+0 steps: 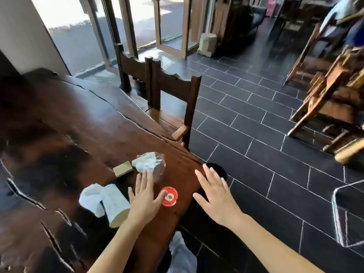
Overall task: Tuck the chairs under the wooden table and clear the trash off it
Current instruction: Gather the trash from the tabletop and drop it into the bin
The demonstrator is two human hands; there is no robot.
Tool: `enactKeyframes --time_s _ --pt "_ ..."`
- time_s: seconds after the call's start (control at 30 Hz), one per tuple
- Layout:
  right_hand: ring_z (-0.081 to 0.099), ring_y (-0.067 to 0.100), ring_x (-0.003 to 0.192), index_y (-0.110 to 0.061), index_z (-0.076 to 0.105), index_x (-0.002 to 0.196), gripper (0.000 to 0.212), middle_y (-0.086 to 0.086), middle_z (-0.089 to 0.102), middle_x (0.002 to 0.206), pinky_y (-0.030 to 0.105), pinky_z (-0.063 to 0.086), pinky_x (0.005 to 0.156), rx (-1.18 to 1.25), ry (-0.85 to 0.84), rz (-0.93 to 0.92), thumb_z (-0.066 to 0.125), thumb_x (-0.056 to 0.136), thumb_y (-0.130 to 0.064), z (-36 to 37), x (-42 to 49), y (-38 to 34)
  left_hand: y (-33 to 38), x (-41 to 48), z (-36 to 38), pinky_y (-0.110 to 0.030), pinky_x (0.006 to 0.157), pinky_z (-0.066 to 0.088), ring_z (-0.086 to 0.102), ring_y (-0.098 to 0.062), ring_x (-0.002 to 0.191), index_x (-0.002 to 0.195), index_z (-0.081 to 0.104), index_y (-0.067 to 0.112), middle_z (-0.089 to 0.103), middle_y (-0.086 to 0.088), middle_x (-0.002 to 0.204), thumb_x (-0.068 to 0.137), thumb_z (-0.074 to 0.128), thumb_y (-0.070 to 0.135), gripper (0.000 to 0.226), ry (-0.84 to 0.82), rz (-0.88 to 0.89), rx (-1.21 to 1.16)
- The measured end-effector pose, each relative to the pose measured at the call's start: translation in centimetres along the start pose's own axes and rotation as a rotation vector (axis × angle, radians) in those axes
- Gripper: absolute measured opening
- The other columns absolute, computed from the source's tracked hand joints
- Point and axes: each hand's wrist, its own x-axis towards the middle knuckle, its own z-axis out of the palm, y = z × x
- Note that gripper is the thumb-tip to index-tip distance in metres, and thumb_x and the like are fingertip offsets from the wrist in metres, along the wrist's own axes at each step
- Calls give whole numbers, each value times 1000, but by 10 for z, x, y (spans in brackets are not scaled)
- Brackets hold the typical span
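On the dark wooden table (82,119) lie a crumpled clear plastic wrapper (149,164), a small tan block (123,168), a tipped white paper cup (115,205) with a crumpled white tissue (91,197) beside it, and a round red disc (169,196). My left hand (145,196) is flat and open over the table, its fingertips touching the wrapper's near edge and its thumb at the disc. Open too, my right hand (214,192) hovers over the table's right edge. Two dark wooden chairs (175,89) (130,65) stand against the table's right side.
A black round bin (218,170) sits on the dark tiled floor just past the table edge, under my right hand. A wire-frame object (346,213) stands at the right. Light wooden chairs (331,89) are stacked at the far right. Glass doors (169,22) are ahead.
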Motion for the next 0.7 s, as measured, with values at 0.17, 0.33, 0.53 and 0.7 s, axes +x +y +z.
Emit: enactKeyframes --time_s 0.17,0.33,0.53,0.7 --pt "-14 16 147 -32 1 152 64 -5 -14 160 42 3 119 -28 -138 -38 33 99 -48 -16 96 8 5 83 20 -46 121 4 -1 -20 149 152 5 21 -1 -2 161 93 45 49 77 22 -148 -148" --pt "1 17 148 -32 10 151 64 -5 0 162 42 17 120 85 -232 -54 39 97 -49 -5 180 -5 -9 118 24 -46 116 27 32 -30 139 145 29 8 34 -15 150 85 58 44 75 120 -375 -428" --pt "11 19 148 -23 17 151 62 1 10 161 37 15 120 218 -456 -41 44 98 -40 26 255 -33 -28 130 30 -45 111 29 35 -32 136 144 30 7 37 -16 147 85 66 31 73 120 -786 -692" --pt "36 21 137 -12 33 142 47 4 39 143 27 30 106 290 -642 -93 47 98 -20 47 303 -46 -27 137 46 -47 108 38 47 -27 127 145 23 18 45 -11 142 85 63 38 75 95 -953 -944"
